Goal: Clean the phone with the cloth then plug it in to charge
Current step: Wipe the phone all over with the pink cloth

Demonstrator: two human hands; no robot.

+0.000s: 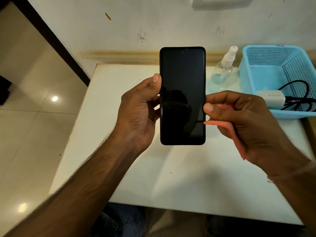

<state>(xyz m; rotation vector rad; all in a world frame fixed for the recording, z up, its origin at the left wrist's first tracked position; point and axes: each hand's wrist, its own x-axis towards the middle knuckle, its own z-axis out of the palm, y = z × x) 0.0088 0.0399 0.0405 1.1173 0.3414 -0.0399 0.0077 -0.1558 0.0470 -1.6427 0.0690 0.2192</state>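
Note:
A black phone (182, 95) with a dark screen is held upright above the white table (171, 177), screen toward me. My left hand (138, 115) grips its left edge, thumb on the side. My right hand (246, 124) is at the phone's right edge and pinches a folded orange-pink cloth (227, 132), which shows between the fingers and under the palm. The white charger plug (271, 100) and its black cable (297, 98) lie in the blue basket (266, 65) at the right.
A clear spray bottle (224, 69) with a white nozzle stands beside the basket near the wall. A white wall plate (220, 1) shows at the top. Tiled floor lies to the left of the table.

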